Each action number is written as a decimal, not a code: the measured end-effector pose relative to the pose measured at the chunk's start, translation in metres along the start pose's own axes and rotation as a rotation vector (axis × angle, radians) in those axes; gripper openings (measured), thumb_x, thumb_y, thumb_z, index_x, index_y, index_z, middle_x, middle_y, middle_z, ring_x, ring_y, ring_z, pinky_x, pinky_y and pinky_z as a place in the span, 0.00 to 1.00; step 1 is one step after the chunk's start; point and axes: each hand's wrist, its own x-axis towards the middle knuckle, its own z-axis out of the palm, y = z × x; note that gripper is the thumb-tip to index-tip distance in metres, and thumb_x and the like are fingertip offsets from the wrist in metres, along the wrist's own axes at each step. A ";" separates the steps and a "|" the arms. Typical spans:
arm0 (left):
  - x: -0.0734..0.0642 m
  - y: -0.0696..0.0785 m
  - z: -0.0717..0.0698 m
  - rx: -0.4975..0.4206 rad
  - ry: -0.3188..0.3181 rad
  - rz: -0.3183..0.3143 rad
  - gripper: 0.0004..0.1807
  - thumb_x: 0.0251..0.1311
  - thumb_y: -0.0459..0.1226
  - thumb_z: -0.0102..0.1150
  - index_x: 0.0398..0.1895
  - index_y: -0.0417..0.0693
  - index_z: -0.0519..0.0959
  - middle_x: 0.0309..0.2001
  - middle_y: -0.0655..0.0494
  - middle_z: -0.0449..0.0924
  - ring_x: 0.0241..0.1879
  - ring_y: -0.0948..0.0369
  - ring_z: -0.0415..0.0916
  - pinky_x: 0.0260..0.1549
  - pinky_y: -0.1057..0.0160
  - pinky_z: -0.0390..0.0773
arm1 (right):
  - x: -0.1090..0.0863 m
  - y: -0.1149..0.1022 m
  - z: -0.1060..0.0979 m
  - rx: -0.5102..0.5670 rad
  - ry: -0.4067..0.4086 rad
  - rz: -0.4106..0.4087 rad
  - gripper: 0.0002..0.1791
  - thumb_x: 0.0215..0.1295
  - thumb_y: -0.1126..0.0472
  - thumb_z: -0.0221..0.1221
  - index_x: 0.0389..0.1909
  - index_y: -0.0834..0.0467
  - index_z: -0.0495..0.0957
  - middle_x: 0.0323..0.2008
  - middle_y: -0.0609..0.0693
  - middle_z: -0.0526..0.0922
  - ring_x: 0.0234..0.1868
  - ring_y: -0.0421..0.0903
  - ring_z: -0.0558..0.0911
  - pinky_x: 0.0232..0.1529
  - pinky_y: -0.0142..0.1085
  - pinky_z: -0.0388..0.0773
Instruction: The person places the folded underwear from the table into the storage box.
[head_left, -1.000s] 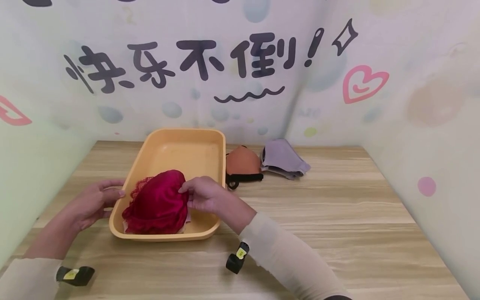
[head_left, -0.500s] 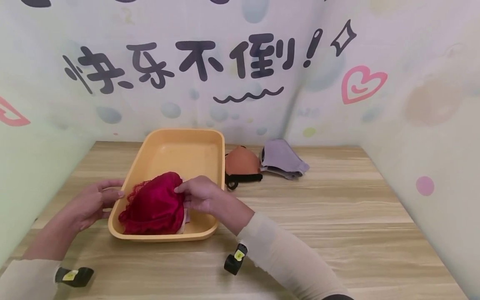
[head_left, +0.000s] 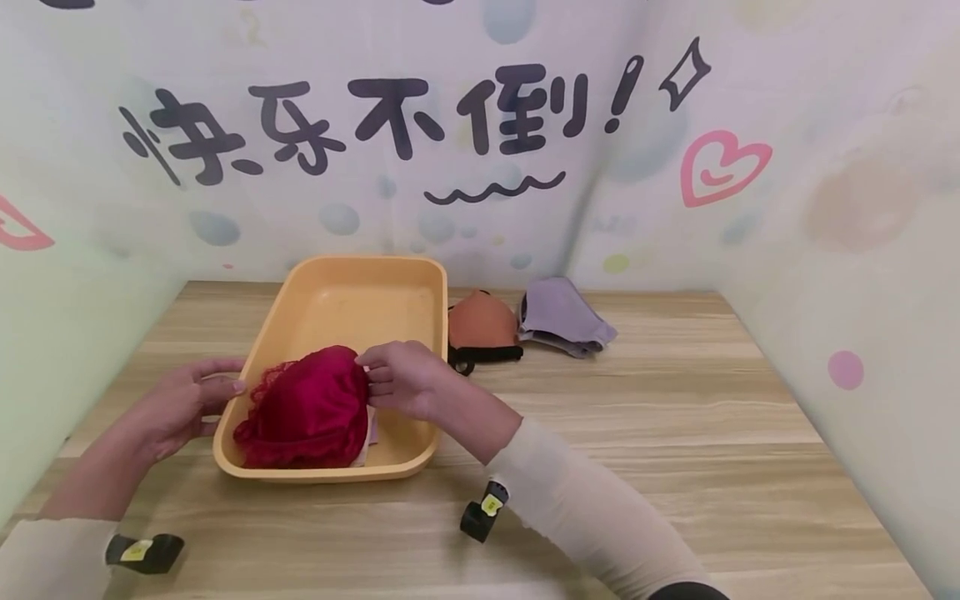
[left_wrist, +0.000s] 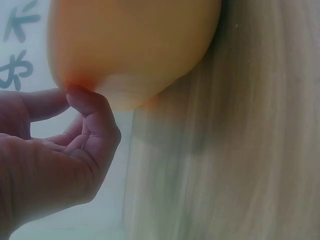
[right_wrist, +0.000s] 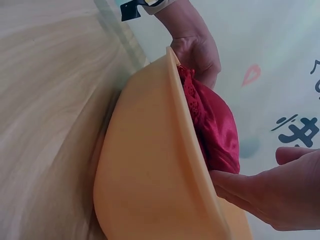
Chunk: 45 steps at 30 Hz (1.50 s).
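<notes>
Over the near end of the rectangular orange-yellow plastic tray [head_left: 367, 312], the right hand [head_left: 408, 379] is on the cloth — fingers fairly straight, tips touching the far-right edge, thumb standing wide of them, no grip to be seen. And the cloth they touch? A shiny crimson satin bra with lace trim [head_left: 311, 408], its cup domed upward, lying inside the tray at the near end, lace towards the tray's left wall. A sliver of pale fabric [head_left: 367, 446] peeps from beneath it on the tray floor.

Across at the tray's left side, the left hand [head_left: 168, 408] has its bent thumb and fingers up against the rim — whether they truly pinch it, I cannot tell.

Outward now: just right of the tray's far half sits a rust-orange bra cup with black band [head_left: 483, 321], and farther right of the tray, just beside that cup, a folded lavender fabric garment [head_left: 562, 317]. Under the tray runs the pale wood-grain table [head_left: 652, 433]; behind it rises a white printed backdrop [head_left: 652, 233] with black characters.
</notes>
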 end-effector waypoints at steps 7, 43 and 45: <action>-0.001 0.002 0.000 0.011 0.000 -0.008 0.27 0.71 0.38 0.50 0.67 0.34 0.56 0.38 0.70 0.81 0.39 0.66 0.81 0.38 0.56 0.83 | -0.004 -0.009 -0.012 -0.001 0.002 0.020 0.39 0.65 0.61 0.56 0.70 0.73 0.50 0.68 0.69 0.61 0.69 0.63 0.64 0.70 0.49 0.59; -0.001 0.001 0.000 0.014 0.002 -0.012 0.30 0.71 0.38 0.50 0.69 0.34 0.54 0.38 0.70 0.81 0.40 0.66 0.80 0.38 0.56 0.83 | -0.041 -0.073 -0.125 -0.019 0.039 -0.074 0.33 0.74 0.58 0.45 0.74 0.67 0.49 0.73 0.64 0.56 0.70 0.59 0.64 0.71 0.44 0.59; -0.001 0.002 0.000 0.013 0.001 -0.012 0.29 0.71 0.38 0.50 0.68 0.34 0.54 0.38 0.70 0.81 0.40 0.66 0.80 0.38 0.56 0.83 | -0.045 -0.076 -0.131 -0.009 0.054 -0.085 0.33 0.74 0.58 0.45 0.74 0.67 0.49 0.72 0.64 0.57 0.70 0.59 0.64 0.70 0.44 0.59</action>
